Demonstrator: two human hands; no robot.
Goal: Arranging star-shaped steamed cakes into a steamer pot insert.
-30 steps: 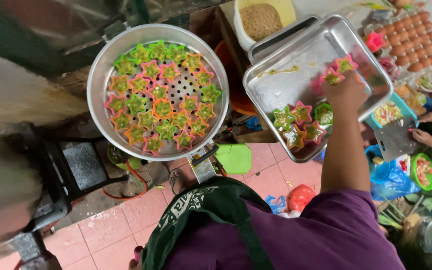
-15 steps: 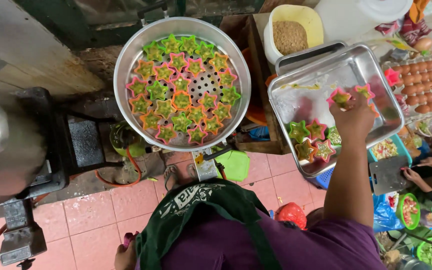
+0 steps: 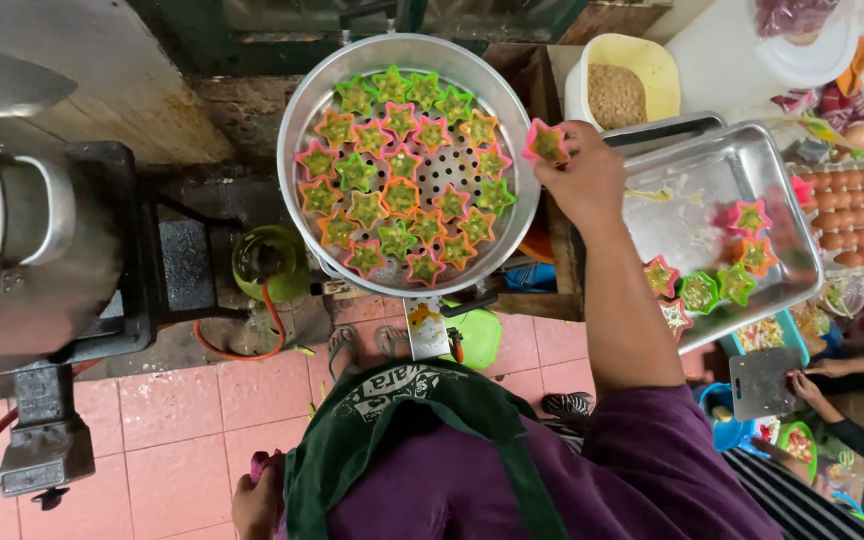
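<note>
At the far left a big metal pot point(image 3: 12, 250) sits on a dark burner stand point(image 3: 152, 270), well apart from the work and no threat to it. Low in the picture, near the person's body, the left hand point(image 3: 255, 503) hangs by the green apron point(image 3: 422, 440); only part of it shows, and I cannot tell whether its fingers are curled or holding anything.

In the middle stands the round perforated steamer tray point(image 3: 297, 130), nearly filled with star-shaped moulds point(image 3: 392, 195) in pink, orange and green, packed touching one another. The open space left is at the right edge of the tray, so a clumsy placement could nudge neighbours, tip their filling or leave the new one riding up on the rim.

Just right of that rim, the right hand point(image 3: 584, 180) pinches a pink star mould point(image 3: 546, 143) between thumb and fingers, closed lightly on its soft wall. The mould hangs over the gap between the steamer and the rectangular steel tray point(image 3: 682, 190). A soft cup held by one side may fold and spill, or slip and fall to the pink tiled floor point(image 3: 182, 420).

On the steel tray a few filled moulds point(image 3: 717, 280) wait near its right end. A yellow tub of brown grain point(image 3: 620, 90) stands close behind the wrist, and egg cartons point(image 3: 857, 215) lie further right.
</note>
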